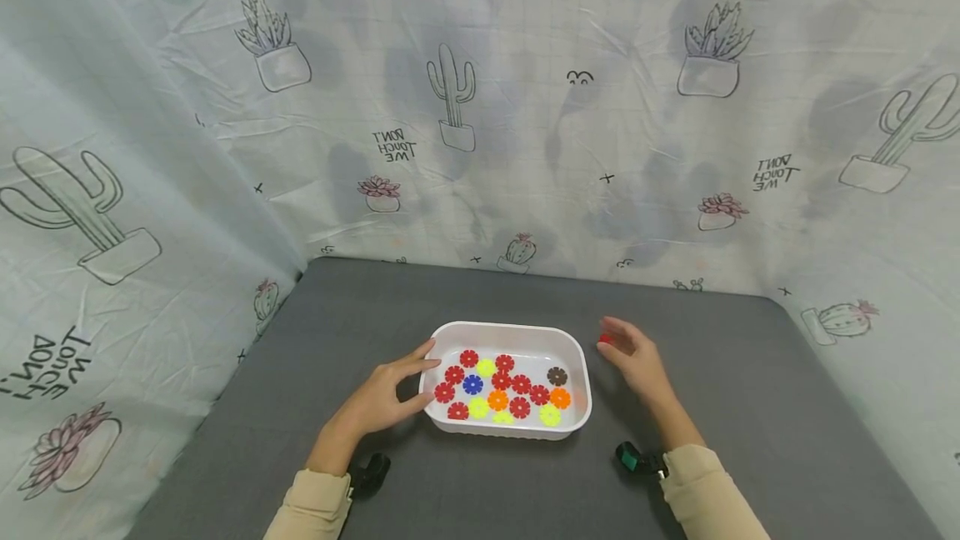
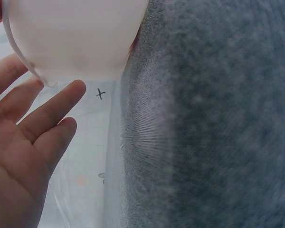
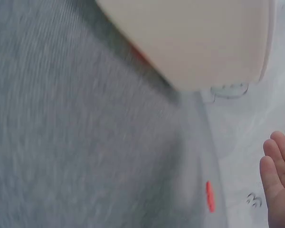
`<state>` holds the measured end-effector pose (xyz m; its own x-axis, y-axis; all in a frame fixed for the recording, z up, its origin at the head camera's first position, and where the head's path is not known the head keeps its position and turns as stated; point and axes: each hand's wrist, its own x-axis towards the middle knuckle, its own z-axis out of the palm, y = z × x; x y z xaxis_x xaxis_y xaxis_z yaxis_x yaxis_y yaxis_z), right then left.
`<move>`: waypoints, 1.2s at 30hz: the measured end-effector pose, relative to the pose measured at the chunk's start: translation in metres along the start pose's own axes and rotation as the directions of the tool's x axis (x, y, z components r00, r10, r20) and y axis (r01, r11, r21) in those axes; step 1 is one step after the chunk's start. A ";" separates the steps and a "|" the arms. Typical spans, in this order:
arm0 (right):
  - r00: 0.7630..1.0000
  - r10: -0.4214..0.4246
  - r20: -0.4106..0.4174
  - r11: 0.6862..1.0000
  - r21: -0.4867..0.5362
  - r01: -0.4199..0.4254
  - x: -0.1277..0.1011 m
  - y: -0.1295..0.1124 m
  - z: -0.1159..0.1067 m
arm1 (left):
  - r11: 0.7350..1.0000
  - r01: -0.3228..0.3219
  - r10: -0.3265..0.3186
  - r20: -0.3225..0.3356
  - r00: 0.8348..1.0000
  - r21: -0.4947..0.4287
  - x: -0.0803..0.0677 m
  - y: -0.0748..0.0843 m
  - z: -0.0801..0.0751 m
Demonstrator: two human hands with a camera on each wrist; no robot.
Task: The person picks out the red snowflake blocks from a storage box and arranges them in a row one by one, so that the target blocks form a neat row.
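Backdrop: a pale cloth [image 1: 525, 107] printed with potted cacti and "DON'T TOUCH ME" lettering hangs around you from about 8 o'clock through 12 to 4 o'clock, creased and drawn in at the corners.
Surface: a grey felt-like table [image 1: 750, 407] fills the lower half of your head view, its far edge meeting the cloth at 12 o'clock.
Tray: the white tray [image 1: 510, 330] sits on the grey surface in the middle, straight ahead of you, long side facing you.
Discs: flower-shaped discs [image 1: 501, 387] lie flat in the tray, mostly red, with yellow, orange, one blue and one brown, packed toward its left and middle.
Your left hand: your left hand [image 1: 386, 394] is at 9 o'clock of the tray, fingers [image 2: 52, 111] straight and spread, tips against the tray's left wall and rim; it grips nothing.
Your right hand: your right hand [image 1: 636, 358] is at 3 o'clock of the tray, just beside it but apart, fingers relaxed and lightly bent, holding nothing.
Loose piece: a red piece [image 1: 606, 339] lies on the grey surface at your right fingertips, at 2 o'clock of the tray; whether you touch it cannot be told.
Sleeves: beige cuffs [image 1: 693, 482] show at 5 and 7 o'clock, each with a dark wrist device beside it.
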<state>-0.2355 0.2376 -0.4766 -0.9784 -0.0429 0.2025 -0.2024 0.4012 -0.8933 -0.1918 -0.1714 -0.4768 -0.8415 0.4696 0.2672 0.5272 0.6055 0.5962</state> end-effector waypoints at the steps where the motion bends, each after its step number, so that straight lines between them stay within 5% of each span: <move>1: 1.000 -0.014 0.005 1.000 0.003 0.014 -0.001 -0.004 0.001 | 1.000 0.001 -0.001 0.002 1.000 0.001 0.000 0.000 0.000; 17: 0.984 -0.111 0.140 0.989 0.116 0.095 -0.009 -0.071 0.028 | 1.000 0.009 -0.009 -0.002 1.000 0.006 0.000 -0.003 -0.001; 24: 0.972 -0.060 0.226 0.993 0.115 0.034 -0.011 -0.084 0.042 | 1.000 0.006 -0.006 0.003 1.000 -0.002 0.000 -0.002 -0.002; 32: 0.913 -0.022 0.407 0.999 0.040 0.006 -0.005 -0.089 0.047 | 1.000 -0.013 0.013 -0.005 1.000 0.005 0.000 -0.002 0.000; 36: 0.873 -0.020 0.487 1.000 -0.008 0.028 0.004 -0.071 0.052 | 1.000 -0.016 0.016 -0.006 1.000 0.003 -0.001 -0.003 0.001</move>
<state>-0.2269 0.1611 -0.4338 -0.8708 -0.4916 -0.0006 -0.2292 0.4073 -0.8841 -0.1922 -0.1727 -0.4794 -0.8338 0.4751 0.2811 0.5407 0.6003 0.5893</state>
